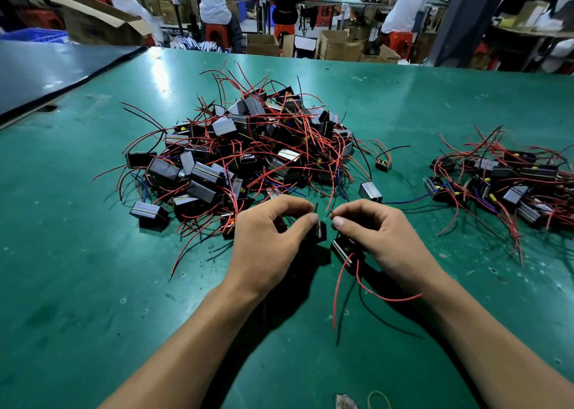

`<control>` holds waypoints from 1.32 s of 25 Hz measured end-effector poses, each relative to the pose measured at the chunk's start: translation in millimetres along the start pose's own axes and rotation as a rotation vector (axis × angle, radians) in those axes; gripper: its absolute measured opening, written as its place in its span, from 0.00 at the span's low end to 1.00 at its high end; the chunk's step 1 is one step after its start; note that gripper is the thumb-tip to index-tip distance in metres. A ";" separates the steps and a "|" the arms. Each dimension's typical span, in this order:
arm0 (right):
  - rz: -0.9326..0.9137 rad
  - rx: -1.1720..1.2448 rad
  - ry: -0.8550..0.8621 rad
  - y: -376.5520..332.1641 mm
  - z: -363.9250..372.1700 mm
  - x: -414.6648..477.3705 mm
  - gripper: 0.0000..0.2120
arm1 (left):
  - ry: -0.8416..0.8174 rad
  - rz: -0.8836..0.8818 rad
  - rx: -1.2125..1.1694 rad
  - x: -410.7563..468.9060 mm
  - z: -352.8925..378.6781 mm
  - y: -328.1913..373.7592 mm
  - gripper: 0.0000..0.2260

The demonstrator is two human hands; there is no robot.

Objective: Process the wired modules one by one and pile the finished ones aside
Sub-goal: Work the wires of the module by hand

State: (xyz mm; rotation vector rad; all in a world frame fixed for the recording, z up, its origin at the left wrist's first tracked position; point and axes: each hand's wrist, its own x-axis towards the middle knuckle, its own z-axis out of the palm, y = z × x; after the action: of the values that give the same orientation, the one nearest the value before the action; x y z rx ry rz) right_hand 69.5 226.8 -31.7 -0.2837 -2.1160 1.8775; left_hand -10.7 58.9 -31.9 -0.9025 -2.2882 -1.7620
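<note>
A big heap of black wired modules (248, 148) with red, black and blue leads lies in the middle of the green table (93, 253). A smaller pile of modules (503, 182) lies at the right. My left hand (267, 238) grips a black module (320, 233) and pinches a short black wire end above it. My right hand (379, 238) holds another module (341, 250) under its palm and pinches a red wire tip between thumb and forefinger. That module's red and black leads trail toward me over the table.
Two stray modules (370, 191) (382, 163) lie between the piles. A dark sheet (46, 70) covers the table's far left. A rubber band (379, 401) and a scrap lie at the near edge. Seated people, cardboard boxes and red stools stand beyond the far edge.
</note>
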 end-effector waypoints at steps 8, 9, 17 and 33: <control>-0.013 -0.039 -0.047 0.0 2.7 -2.1 0.03 | -0.054 0.113 0.239 -0.7 5.7 -9.8 0.09; -0.013 -0.045 -0.034 0.1 2.8 -1.6 0.03 | -0.063 0.117 0.232 -0.5 6.0 -9.3 0.09; -0.020 -0.044 -0.019 -0.7 3.1 -1.3 0.03 | -0.092 0.023 0.126 1.7 4.4 0.3 0.06; -0.199 -0.310 0.054 -7.9 1.4 -1.7 0.05 | -0.127 0.143 0.161 3.2 0.6 9.8 0.04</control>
State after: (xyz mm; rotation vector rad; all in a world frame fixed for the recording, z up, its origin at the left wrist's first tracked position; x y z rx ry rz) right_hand 71.0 223.9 -24.1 -0.1794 -2.3009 1.4163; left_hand -8.1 62.1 -22.4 -1.1447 -2.3341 -1.4794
